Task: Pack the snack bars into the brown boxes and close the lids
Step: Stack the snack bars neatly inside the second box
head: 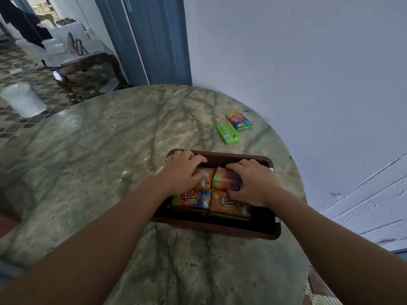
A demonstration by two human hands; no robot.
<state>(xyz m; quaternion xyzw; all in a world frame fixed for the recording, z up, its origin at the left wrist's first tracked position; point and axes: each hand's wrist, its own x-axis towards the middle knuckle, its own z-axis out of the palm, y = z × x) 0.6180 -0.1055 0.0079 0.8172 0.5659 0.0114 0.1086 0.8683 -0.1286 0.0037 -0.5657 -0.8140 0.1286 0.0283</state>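
A brown box lies open on the round marble table, right of centre. Inside it are several snack bars in orange, blue and green wrappers, two of them in the near row. My left hand rests palm down on the far-left bar, fingers curled over it. My right hand grips the far-right bar, which is tilted up on its edge. Two more snack bars lie loose on the table beyond the box: a green one and a multicoloured one.
A white wall stands right behind the table on the right. A blue door frame rises at the back. On the tiled floor to the left are a dark wooden table and a white cylinder. No lid is in view.
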